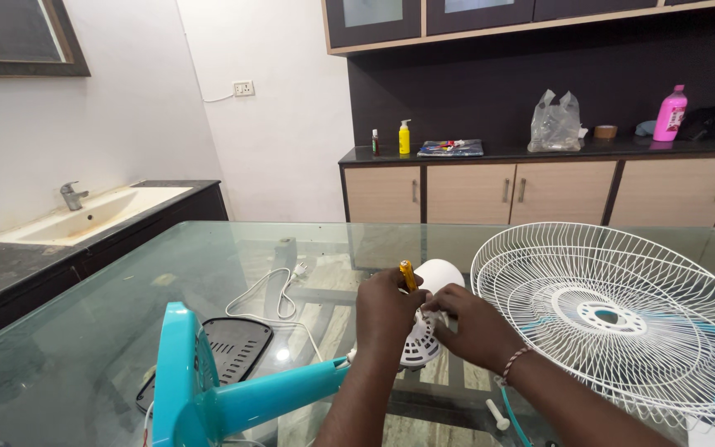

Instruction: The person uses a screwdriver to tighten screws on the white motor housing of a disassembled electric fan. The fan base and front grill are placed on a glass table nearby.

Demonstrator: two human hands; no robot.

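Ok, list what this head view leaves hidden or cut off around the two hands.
- Screwdriver: only the yellow handle shows; the left hand covers shaft and tip.
- White motor housing: mostly hidden behind both hands; the right hand covers its near side.
- Teal fan stand: cut off by the bottom edge.
- White wire grille: clipped at the right edge.

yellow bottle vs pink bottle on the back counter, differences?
The yellow bottle is slim with a white pump top; the pink bottle is broader with a pink cap. The yellow bottle stands at the counter's left end beside a small dark bottle; the pink bottle stands far right, past the clear plastic bag. Both stand upright on the same dark counter, away from both hands.
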